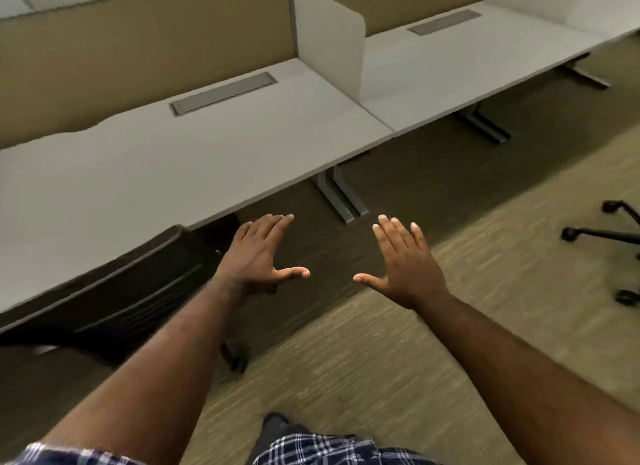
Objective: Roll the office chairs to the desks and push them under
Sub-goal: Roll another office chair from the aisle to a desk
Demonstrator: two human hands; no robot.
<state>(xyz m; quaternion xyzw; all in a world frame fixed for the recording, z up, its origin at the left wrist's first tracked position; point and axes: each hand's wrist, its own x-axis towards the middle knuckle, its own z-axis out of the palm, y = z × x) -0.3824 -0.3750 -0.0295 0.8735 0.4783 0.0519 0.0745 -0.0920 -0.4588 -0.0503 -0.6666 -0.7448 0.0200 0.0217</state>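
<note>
Hands free: left hand (258,256) and right hand (405,262) spread flat, holding nothing
Black chair (114,291) tucked under near tabletop (138,166) edge at left; second chair base (609,236) out on carpet, right; no readable markings

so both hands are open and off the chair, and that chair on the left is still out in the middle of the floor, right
Not quite. Both hands, left and right, are open and off the chair, but the head view shows it pushed up to the desk, partly under its edge, not mid-floor.

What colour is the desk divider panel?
White, seen best in the head view: divider panel.
</note>
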